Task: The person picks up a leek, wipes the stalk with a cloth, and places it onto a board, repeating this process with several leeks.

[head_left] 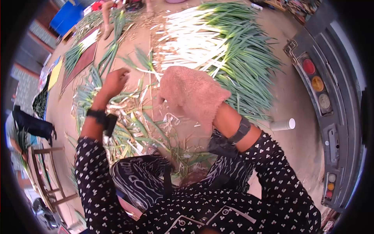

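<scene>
The pale concrete floor (pixel 298 93) runs under a broad bank of green onions (pixel 233 50) on the far right, their white stems to the left and green tops to the right; a dark vehicle panel with round lamps (pixel 317 84) edges the right side. Peeled leaves and husks (pixel 132 124) litter the near left, below the person's two hands. The right hand is hidden in a pinkish cloth (pixel 191 91), so I can't tell whether it is clenched or gripping. The left hand (pixel 115 81) hangs to the left, fingers half curled, with nothing visible in them, though blur leaves its grasp uncertain. A single green onion (pixel 152 71) lies between and just beyond the hands, its long axis slanting from green leaves at far left to a white end at the cloth's left edge. From here, that white end looks nearer the cloth-covered right hand than the left.
</scene>
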Demonstrator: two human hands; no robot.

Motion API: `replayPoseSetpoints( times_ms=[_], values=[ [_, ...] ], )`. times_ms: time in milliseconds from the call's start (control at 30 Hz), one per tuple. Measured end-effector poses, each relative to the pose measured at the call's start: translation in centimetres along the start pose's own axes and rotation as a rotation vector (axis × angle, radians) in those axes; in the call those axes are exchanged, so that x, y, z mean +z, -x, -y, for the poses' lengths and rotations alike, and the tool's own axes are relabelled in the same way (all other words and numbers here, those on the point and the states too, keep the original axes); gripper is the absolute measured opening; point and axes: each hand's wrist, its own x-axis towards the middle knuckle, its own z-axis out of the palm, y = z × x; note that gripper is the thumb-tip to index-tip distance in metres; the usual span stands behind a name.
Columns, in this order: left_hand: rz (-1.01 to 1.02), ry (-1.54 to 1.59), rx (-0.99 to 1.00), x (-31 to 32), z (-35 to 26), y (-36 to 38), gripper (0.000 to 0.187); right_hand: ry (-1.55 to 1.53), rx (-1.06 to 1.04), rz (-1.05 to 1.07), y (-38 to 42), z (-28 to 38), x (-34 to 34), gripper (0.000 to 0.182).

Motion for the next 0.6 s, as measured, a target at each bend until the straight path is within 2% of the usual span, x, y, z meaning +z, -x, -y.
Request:
replayPoseSetpoints(
  times_ms=[100, 167, 233, 300, 467, 600],
  values=[
    [-0.007, 0.1, 0.169, 8.4, -3.7, -9.2, 0.027, 0.265, 0.141, -0.015, -1.0, -3.3, -0.5, 0.029],
    [0.082, 0.115, 0.044, 15.9, -5.6, -13.2, 0.029, 0.332, 0.183, 0.006, -0.5, -4.4, -0.5, 0.028],
    [-0.016, 0.004, 0.048, 21.5, -8.4, -13.7, 0.037, 0.332, 0.202, 0.015, 1.0, -5.0, -0.4, 0.028],
    [0.145, -0.216, -0.11, 26.2, -9.7, -15.0, 0.043, 0.319, 0.212, 0.018, 1.8, -5.3, -0.3, 0.027],
    [0.137, -0.333, -0.115, 29.8, -10.2, -15.3, 0.03, 0.28, 0.226, 0.001, 2.6, -5.6, -0.1, 0.026],
    [0.128, -0.023, -0.211, 29.6, -9.4, -16.1, 0.036, 0.291, 0.23, -0.006, 2.5, -5.3, -0.2, 0.026]
  ],
)
